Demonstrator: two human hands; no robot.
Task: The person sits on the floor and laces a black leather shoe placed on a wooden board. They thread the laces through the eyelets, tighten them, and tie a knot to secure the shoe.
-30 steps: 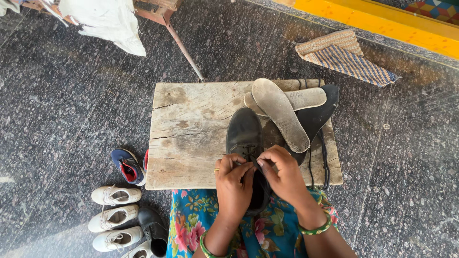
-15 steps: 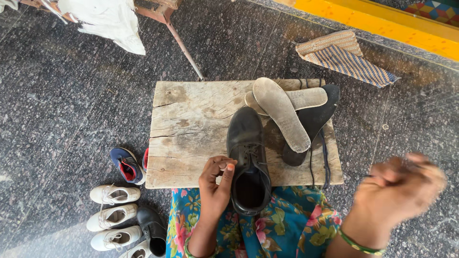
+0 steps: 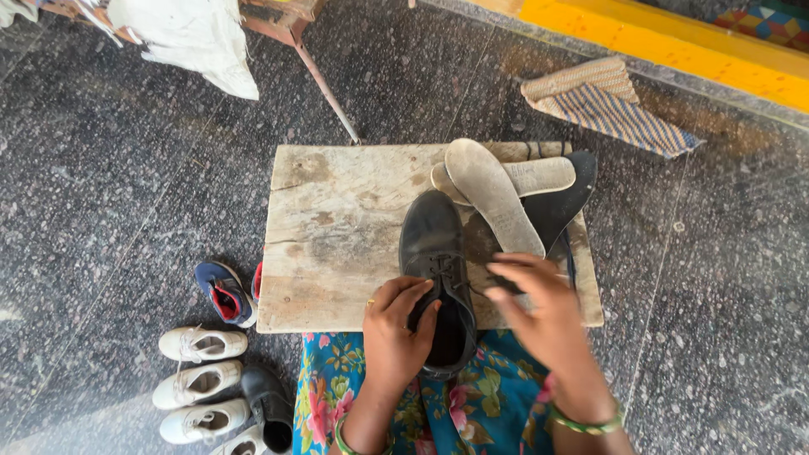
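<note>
The black lace-up shoe (image 3: 438,278) lies with its long axis running near and far: toe away from the person, toward the middle of the wooden board (image 3: 337,227), heel and open mouth toward the lap, hanging over the board's near edge above the floral cloth (image 3: 472,404). It is dull, scuffed dark leather with a rounded toe, laces at mid-length and a dark hollow opening. The left hand (image 3: 396,329) grips the shoe's left side at the opening, fingers curled over the collar by the laces. The right hand (image 3: 539,312) is just right of the shoe, fingers loosely spread and blurred; I cannot tell whether it pinches anything. Right of the toe, two pale insoles (image 3: 497,190) lie crossed over a black sole piece (image 3: 565,202), partly hidden by the right hand. The board serves as a worktop on the speckled dark stone floor (image 3: 109,168). Left of it are a small blue-and-red shoe (image 3: 221,292), three white shoes (image 3: 200,379) and a black one (image 3: 268,406). A folded striped mat (image 3: 602,101) lies beyond the board at far right, white cloth (image 3: 190,34) at far left.
</note>
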